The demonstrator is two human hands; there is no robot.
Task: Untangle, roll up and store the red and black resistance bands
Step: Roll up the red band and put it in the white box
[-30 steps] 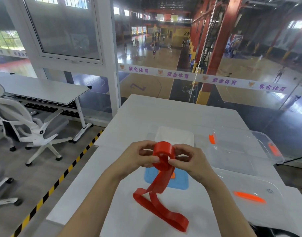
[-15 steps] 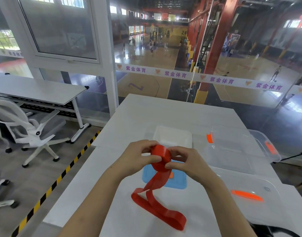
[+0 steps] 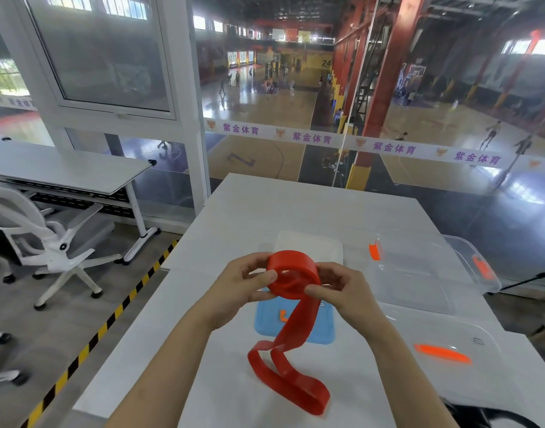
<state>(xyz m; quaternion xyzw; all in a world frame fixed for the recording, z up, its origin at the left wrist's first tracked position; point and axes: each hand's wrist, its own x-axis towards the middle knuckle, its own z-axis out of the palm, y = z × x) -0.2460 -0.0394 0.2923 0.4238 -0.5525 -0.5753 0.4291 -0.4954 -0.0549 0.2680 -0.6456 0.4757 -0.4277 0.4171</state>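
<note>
The hands hold the red resistance band (image 3: 293, 278) up above the table (image 3: 296, 205). The left hand (image 3: 243, 285) pinches the rolled part, thumb on the near face and fingers curled behind; the right hand (image 3: 342, 291) grips the opposite side the same way. The roll hangs between them, over a blue lid (image 3: 325, 330) lying flat. The unrolled tail (image 3: 291, 379) drops from the roll, twists and ends in a loose loop resting on the table nearer the person. A white tray (image 3: 310, 246) sits just beyond the hands, with a clear plastic box (image 3: 419, 273) to the right
</note>
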